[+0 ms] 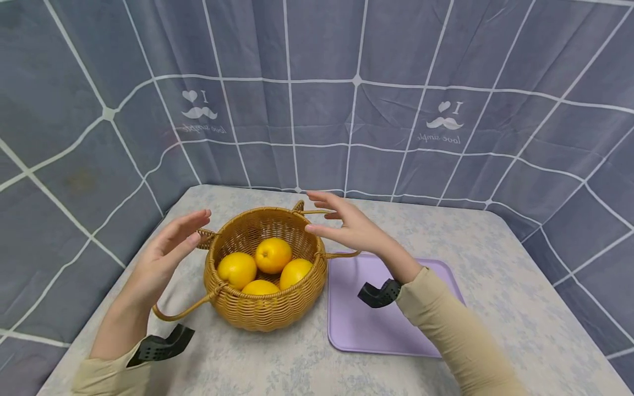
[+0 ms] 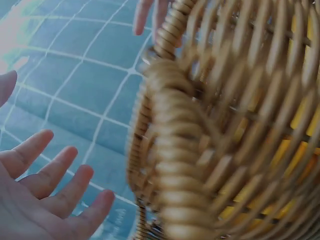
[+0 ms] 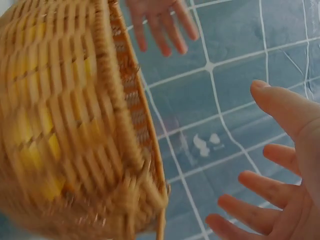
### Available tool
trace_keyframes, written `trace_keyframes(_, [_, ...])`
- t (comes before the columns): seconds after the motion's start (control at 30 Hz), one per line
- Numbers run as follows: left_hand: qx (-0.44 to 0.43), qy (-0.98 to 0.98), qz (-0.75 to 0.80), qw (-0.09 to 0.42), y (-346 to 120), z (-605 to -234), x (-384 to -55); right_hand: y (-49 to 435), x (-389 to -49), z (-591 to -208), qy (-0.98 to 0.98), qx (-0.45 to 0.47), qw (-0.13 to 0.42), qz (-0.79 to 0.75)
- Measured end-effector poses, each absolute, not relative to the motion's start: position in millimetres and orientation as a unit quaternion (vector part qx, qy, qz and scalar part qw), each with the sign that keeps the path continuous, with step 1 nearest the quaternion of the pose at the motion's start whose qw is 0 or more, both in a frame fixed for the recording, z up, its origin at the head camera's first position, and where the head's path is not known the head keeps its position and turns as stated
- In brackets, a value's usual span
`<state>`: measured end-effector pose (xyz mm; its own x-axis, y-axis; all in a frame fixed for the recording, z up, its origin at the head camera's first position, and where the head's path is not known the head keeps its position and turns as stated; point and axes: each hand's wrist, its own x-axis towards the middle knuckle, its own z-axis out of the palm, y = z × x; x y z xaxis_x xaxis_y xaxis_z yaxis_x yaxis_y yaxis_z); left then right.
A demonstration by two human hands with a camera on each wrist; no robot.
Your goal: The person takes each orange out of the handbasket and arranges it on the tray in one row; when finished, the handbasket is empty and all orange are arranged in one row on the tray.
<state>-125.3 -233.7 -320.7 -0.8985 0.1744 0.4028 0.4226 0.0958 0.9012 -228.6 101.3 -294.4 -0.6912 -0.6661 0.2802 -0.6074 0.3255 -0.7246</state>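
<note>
A round wicker basket [image 1: 264,313] with ear-like bits on its rim and side handles stands on the table. Several yellow-orange fruits, like lemons or oranges [image 1: 273,255], lie inside it. My left hand [image 1: 165,250] is raised by the basket's left side, fingers extended and holding nothing. Over the right rim hovers my right hand [image 1: 349,223], its fingers spread and also without anything in them. In the left wrist view, the wicker handle [image 2: 175,150] passes close in front of the camera, beside the left fingers [image 2: 65,160]. The right wrist view shows the basket wall [image 3: 55,115] apart from the right fingers [image 3: 255,190].
A flat lilac tray [image 1: 381,330] lies right of the basket, partly beneath my right forearm. The table [image 1: 292,368] has a pale patterned cover. Blue-grey curtains with white grid lines [image 1: 322,110] hang behind and along both sides.
</note>
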Motion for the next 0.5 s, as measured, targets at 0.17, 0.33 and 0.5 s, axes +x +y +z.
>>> trace_keyframes(0.17, [-0.144,-0.735,-0.655,0.103,-233.9,-334.0,-132.2,78.3,-238.4,-286.8,0.792,-0.395,0.072,-0.459])
trace_keyframes(0.33, [-0.107,-0.731,-0.667,0.100,-232.7,-345.6,-139.5,56.0,-245.8,-277.9,0.776,-0.394,0.101,-0.482])
trace_keyframes(0.5, [-0.091,-0.733,-0.665,0.106,-230.5,-356.3,-147.3,35.7,-251.9,-273.4,0.766,-0.388,0.136,-0.495])
